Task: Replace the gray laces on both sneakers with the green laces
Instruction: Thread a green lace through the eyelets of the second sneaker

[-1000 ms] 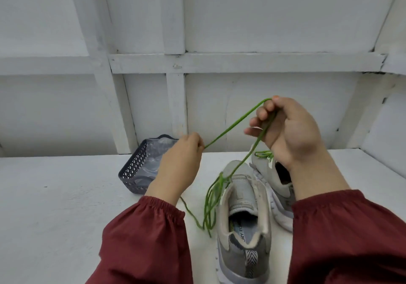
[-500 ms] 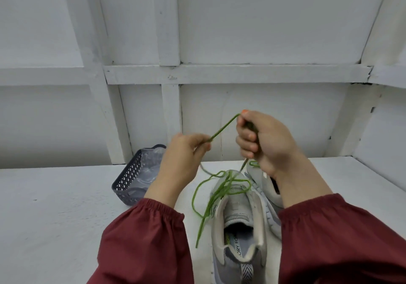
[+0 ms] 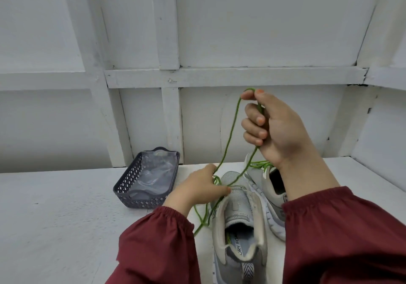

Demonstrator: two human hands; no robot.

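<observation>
Two gray sneakers stand on the white table, toes pointing away. The near sneaker [image 3: 238, 222] has no lace in its eyelets; the far sneaker [image 3: 271, 187] shows green lace at its tongue. My right hand [image 3: 272, 127] is raised above the shoes and pinches a loop of the green lace [image 3: 229, 138] between thumb and forefinger, the other fingers curled round the strand. My left hand [image 3: 197, 188] is low at the near sneaker's toe and holds the same lace where it bunches. Loose loops trail on the table left of the shoe.
A dark plastic basket [image 3: 147, 179] with clear plastic inside sits left of the shoes, near the white panelled wall [image 3: 219, 31]. The white table [image 3: 55, 217] stretches out to the left.
My right hand has lifted the lace higher, drawing the loop tall. My left hand has dropped from in front of the wall down to the near sneaker's toe.
</observation>
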